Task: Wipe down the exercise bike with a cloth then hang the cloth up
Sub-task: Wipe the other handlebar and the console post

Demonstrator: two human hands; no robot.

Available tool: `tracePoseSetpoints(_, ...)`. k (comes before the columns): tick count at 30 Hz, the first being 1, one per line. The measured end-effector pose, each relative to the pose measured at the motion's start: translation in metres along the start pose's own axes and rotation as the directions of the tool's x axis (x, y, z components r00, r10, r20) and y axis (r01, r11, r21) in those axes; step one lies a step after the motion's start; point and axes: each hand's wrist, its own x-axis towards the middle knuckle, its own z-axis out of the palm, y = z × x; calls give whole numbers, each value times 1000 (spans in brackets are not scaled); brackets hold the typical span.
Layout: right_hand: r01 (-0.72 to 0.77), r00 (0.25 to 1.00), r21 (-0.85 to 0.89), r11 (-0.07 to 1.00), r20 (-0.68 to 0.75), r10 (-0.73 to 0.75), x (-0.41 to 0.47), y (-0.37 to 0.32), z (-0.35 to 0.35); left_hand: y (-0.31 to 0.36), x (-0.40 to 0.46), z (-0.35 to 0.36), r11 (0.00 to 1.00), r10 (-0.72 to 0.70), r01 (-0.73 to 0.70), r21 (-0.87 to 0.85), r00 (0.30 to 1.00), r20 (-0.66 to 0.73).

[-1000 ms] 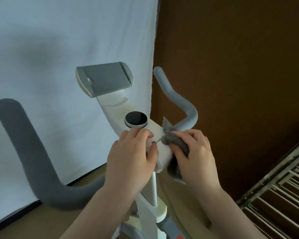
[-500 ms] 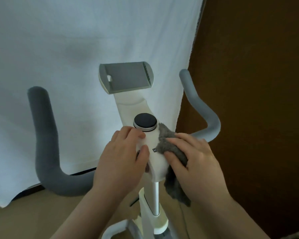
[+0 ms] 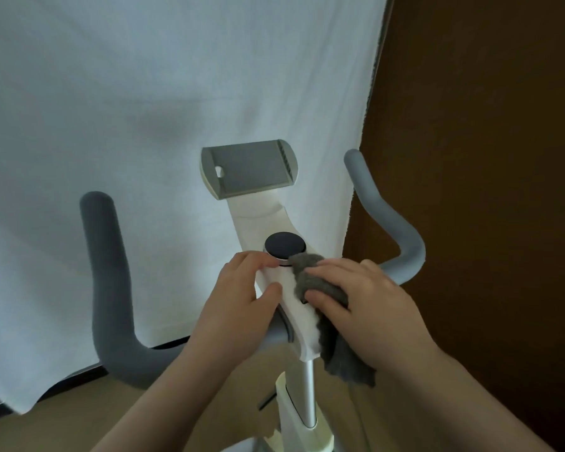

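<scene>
Bike [image 3: 268, 220] backing onto white sheet [image 3: 144, 125], brown wall [image 3: 486, 125]; my left hand [image 3: 238, 308] is gripping its stem, right hand [image 3: 369, 305] pressing the cloth [image 3: 313, 282].

1. Bike [image 3: 276, 223]: a white exercise bike seen from above, its stem rising to a flat grey device tray at the far end. A round black knob sits on the stem, nearer than the tray. Grey padded handlebars curve up on both sides of the stem.
2. Cloth [image 3: 310, 282]: a dark grey, fuzzy cloth, bunched on the stem just right of the knob, touching it. Its loose end hangs down the stem's right side.
</scene>
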Motion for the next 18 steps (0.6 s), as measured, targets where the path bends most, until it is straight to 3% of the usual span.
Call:
tracePoseSetpoints(2, 22, 999, -46, 999, -34, -24, -3, -6, 6, 0, 0, 0, 999, 24, -25, 21, 1000, 11)
tracePoseSetpoints(6, 55, 995, 49, 997, 84, -59, -8, -15, 2, 0, 1, 1, 995, 62, -64, 82, 998, 23)
tracePoseSetpoints(10, -68, 993, 13, 998, -93, 69, -10, 2, 2, -1, -1, 1, 998, 19, -20, 61, 1000, 18)
tracePoseSetpoints(15, -91, 991, 80, 993, -88, 98, -26, -1, 3, 4, -4, 0, 985, 33, -38, 168, 999, 32)
tracePoseSetpoints(18, -118, 970, 76, 990, -203, 132, -31, -4, 10, 4, -11, -1, 975, 28, -25, 223, 1000, -8)
